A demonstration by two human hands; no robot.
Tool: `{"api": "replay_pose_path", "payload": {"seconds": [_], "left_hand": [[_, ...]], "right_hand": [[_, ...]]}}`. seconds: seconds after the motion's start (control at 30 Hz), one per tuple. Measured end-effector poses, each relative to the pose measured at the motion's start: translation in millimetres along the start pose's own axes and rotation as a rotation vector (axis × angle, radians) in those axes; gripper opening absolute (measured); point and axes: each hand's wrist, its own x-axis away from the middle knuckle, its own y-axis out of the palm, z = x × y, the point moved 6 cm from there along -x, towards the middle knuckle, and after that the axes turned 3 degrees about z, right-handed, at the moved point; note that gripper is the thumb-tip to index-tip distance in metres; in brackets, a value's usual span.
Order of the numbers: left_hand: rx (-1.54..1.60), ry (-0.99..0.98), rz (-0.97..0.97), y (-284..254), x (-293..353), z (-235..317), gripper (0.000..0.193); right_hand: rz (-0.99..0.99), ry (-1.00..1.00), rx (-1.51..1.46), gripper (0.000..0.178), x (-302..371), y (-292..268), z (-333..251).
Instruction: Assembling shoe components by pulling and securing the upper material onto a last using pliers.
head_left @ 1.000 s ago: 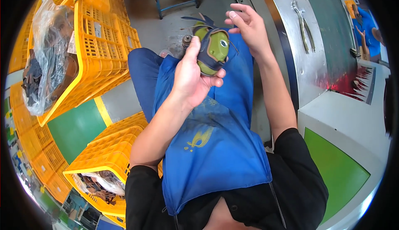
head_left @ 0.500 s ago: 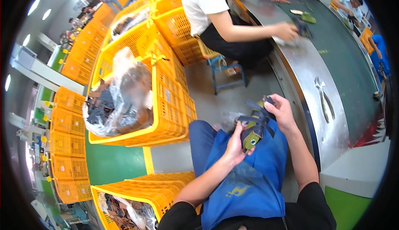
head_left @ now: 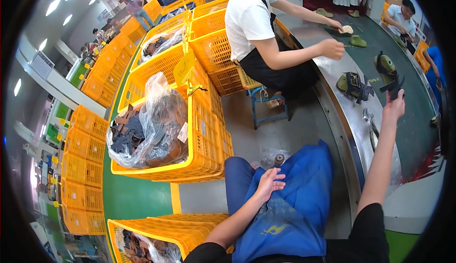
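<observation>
My right hand (head_left: 394, 107) reaches out over the green conveyor belt (head_left: 408, 135), its fingers closed at the dark strap end of a green shoe last (head_left: 387, 68) with dark straps. Left of it, a second strapped green shoe last (head_left: 352, 85) lies on the metal ledge (head_left: 327, 66). Over my blue apron (head_left: 294, 215), my left hand (head_left: 270, 183) is open, fingers a little apart and holding nothing. Pliers (head_left: 371, 126) lie on the ledge left of my right forearm.
A co-worker in a white shirt (head_left: 254, 21) sits ahead at the ledge, one hand at a pale flat piece (head_left: 346, 29). Yellow crates (head_left: 204, 144) with bagged dark and brown pieces (head_left: 152, 120) stand on my left. A small metal object (head_left: 279, 159) is beyond my lap.
The strapped shoe last has gone from my lap to the belt with my right hand. My left hand has let go of it. The co-worker's near hand has left another strapped last on the ledge.
</observation>
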Motion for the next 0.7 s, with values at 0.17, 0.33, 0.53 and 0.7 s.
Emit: {"api": "replay_pose_path", "payload": {"seconds": [0.17,0.33,0.53,0.7], "left_hand": [[0.014,-0.044,0.043,-34.0,-22.0,-41.5,0.037],[0.126,-0.044,-0.001,-37.4,-34.6,-50.2,0.035],[0.041,-0.083,0.096,-49.4,-43.1,-50.8,0.035],[0.056,-0.073,0.127,-58.2,-41.8,-52.7,0.034]], "right_hand": [[0.209,-0.253,0.595,0.039,-167.9,-82.2,-13.6],[0.247,-0.550,1.530,0.054,-241.2,-118.4,-98.9],[-0.087,-0.961,1.378,0.036,-101.9,-27.0,-24.4],[-0.598,-0.089,1.333,0.040,7.0,49.4,75.3]]}}
